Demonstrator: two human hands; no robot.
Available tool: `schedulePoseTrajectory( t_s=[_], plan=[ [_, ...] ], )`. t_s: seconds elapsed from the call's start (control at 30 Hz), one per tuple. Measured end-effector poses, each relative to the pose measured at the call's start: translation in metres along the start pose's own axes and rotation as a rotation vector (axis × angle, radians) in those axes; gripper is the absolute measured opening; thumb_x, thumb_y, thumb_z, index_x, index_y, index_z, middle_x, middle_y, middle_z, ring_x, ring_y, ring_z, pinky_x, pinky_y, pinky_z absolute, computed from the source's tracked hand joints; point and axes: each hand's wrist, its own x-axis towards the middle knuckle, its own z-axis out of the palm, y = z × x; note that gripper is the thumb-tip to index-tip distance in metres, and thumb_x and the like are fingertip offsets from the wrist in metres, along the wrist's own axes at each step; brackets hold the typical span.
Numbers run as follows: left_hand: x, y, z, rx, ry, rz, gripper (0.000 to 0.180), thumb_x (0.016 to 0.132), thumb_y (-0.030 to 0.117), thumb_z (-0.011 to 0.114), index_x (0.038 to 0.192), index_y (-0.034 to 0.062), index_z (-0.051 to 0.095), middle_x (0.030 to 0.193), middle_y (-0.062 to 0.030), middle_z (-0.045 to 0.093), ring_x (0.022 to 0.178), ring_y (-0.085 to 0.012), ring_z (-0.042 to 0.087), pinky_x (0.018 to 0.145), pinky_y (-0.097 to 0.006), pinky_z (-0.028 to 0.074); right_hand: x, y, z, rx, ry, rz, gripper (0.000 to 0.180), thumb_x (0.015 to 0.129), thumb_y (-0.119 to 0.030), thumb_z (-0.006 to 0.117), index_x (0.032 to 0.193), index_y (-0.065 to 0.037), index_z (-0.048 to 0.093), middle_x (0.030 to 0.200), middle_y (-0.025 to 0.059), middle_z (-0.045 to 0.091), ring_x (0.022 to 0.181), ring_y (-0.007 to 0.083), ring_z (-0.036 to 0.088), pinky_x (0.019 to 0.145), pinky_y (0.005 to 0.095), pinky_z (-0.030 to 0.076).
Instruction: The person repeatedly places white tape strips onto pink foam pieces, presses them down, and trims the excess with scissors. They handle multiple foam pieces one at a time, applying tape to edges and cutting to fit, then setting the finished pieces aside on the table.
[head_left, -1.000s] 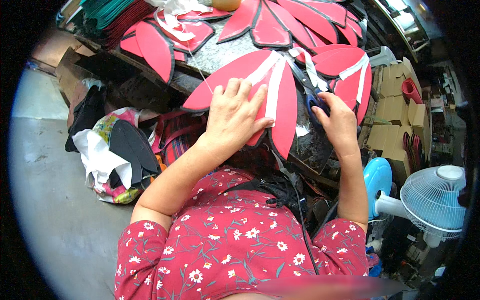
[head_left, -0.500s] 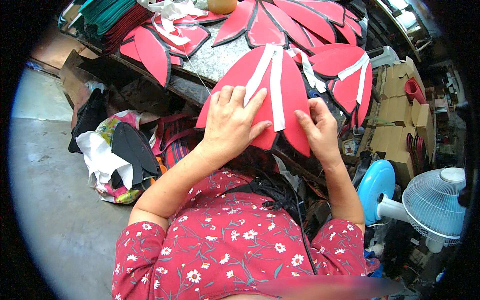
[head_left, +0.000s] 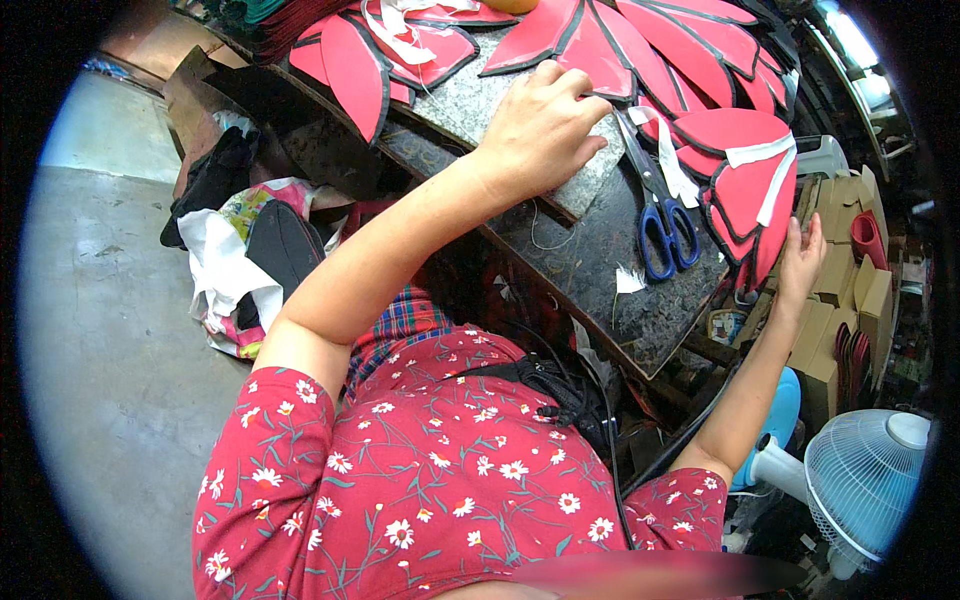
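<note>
My left hand (head_left: 550,125) is over the grey speckled board (head_left: 470,100), its back toward me. Its fingers are bent, the thumb apart from them, and nothing shows in it. Just beyond are red petal-shaped pieces (head_left: 560,40) with black edging. At the right, my right hand (head_left: 803,258) has its fingers stretched out, beside overlapping red pieces (head_left: 745,195). Two white strips (head_left: 778,190) meet at a point on the top one. Blue-handled scissors (head_left: 668,235) lie between my hands, next to a loose white strip (head_left: 675,165).
More red pieces (head_left: 350,75) and white strips (head_left: 395,35) lie at the far left. A bag with dark and white scraps (head_left: 235,270) stands on the floor. Cardboard boxes (head_left: 845,260) and a white fan (head_left: 865,490) are at the right. Dark table edge (head_left: 600,335) faces me.
The red piece with two white strips has left my hands; where it lies is unclear. My left hand has moved up, my right hand outward to the right. Scissors and dark tabletop are uncovered.
</note>
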Motion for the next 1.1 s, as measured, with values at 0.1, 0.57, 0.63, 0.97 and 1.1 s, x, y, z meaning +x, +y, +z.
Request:
schedulePoseTrajectory(
  t_s=[0.1,0.57,0.63,0.97,1.1],
  plan=[
    [0.005,-0.007,0.012,0.008,-0.005,-0.013,0.033,0.081,0.026,0.074,0.110,0.0097,0.069,0.111,-0.0084,0.063,0.110,-0.0303,0.056,0.095,-0.042,0.048,-0.010,-0.038,0.001,-0.185,0.069,-0.487,0.037,0.094,-0.022,0.067,0.128,-0.009,0.063,0.123,0.0129,0.064,0.116,0.0280,0.057,0.100,0.0417,0.043],
    [0.018,-0.025,0.032,0.106,0.119,-0.017,0.037,0.076,0.022,0.075,0.110,0.0091,0.066,0.101,-0.0079,0.063,0.101,-0.0284,0.059,0.087,-0.041,0.048,-0.029,-0.187,0.097,-0.161,-0.417,-0.424,0.028,0.087,-0.036,0.071,0.087,-0.008,0.073,0.088,0.0096,0.067,0.086,0.0263,0.064,0.076,0.0382,0.051],
    [0.027,-0.032,0.033,0.152,0.055,0.043,0.027,0.076,0.020,0.072,0.099,0.0093,0.065,0.090,-0.0089,0.066,0.092,-0.0292,0.064,0.080,-0.041,0.052,-0.025,-0.187,0.089,0.331,-0.534,-0.098,0.026,0.094,-0.027,0.067,0.093,-0.003,0.073,0.082,0.0062,0.070,0.073,0.0118,0.064,0.068,0.0281,0.050],
    [0.069,-0.038,0.007,0.162,0.216,0.018,0.015,0.078,0.021,0.064,0.073,0.0104,0.073,0.071,-0.0132,0.070,0.067,-0.0285,0.072,0.057,-0.040,0.056,-0.095,-0.185,0.034,0.793,-0.992,0.188,0.026,0.104,-0.023,0.052,0.104,0.000,0.065,0.074,-0.0003,0.055,0.060,0.0090,0.056,0.056,0.0230,0.049],
    [0.047,-0.034,-0.023,-0.045,0.384,0.083,0.021,0.079,0.011,0.064,0.093,-0.0029,0.069,0.081,-0.0160,0.068,0.073,-0.0369,0.066,0.069,-0.043,0.053,-0.109,-0.178,0.040,0.791,-0.863,0.146,0.022,0.103,-0.020,0.054,0.097,0.000,0.063,0.071,0.0014,0.056,0.059,0.0103,0.057,0.053,0.0233,0.046]
  ],
)
